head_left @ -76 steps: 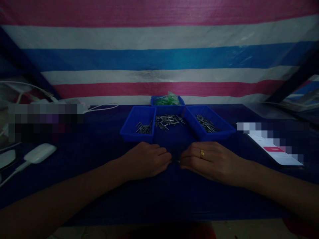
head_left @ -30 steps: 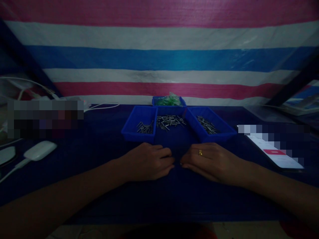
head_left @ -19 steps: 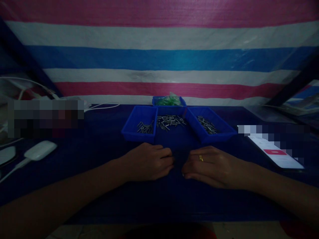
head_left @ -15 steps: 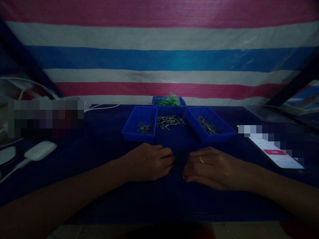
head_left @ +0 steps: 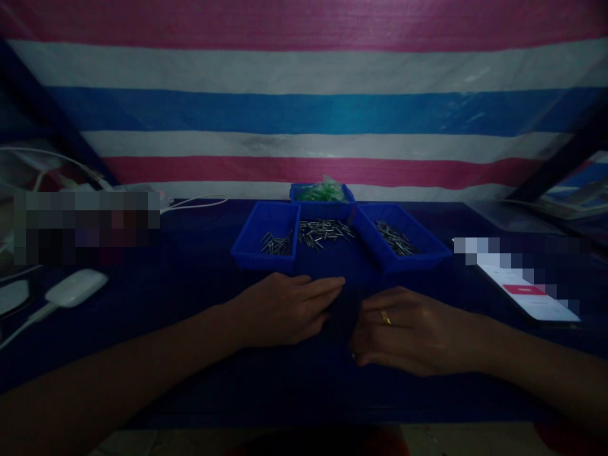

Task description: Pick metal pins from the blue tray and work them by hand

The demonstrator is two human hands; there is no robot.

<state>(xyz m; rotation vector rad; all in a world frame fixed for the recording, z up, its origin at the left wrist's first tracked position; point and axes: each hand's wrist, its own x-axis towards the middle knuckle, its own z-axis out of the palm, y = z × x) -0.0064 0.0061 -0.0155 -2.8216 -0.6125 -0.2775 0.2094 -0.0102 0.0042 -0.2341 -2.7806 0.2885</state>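
Observation:
My left hand (head_left: 289,309) rests low over the dark blue table, its index finger stretched forward and apart from the lower fingers. Facing it, my right hand (head_left: 403,329), with a gold ring (head_left: 386,317) on one finger, is closed with the fingers curled under. I see nothing held in either hand; the palms are hidden. Just beyond my left hand stands a blue bin (head_left: 263,261) holding thin metal pins (head_left: 276,244). A second blue bin (head_left: 399,263), beyond my right hand, holds similar pins (head_left: 394,238). Between the bins lies a loose heap of pins (head_left: 325,232).
Behind the heap, a smaller blue bin (head_left: 323,206) contains green items in clear plastic (head_left: 325,190). A lit phone (head_left: 536,301) lies at the right. On the left are a white device with a cable (head_left: 78,287) and a blurred-out area. A striped sheet (head_left: 304,114) hangs behind.
My left index finger has straightened forward from a curled position. My right hand has dropped slightly towards me, still curled. The bins and pins look unmoved.

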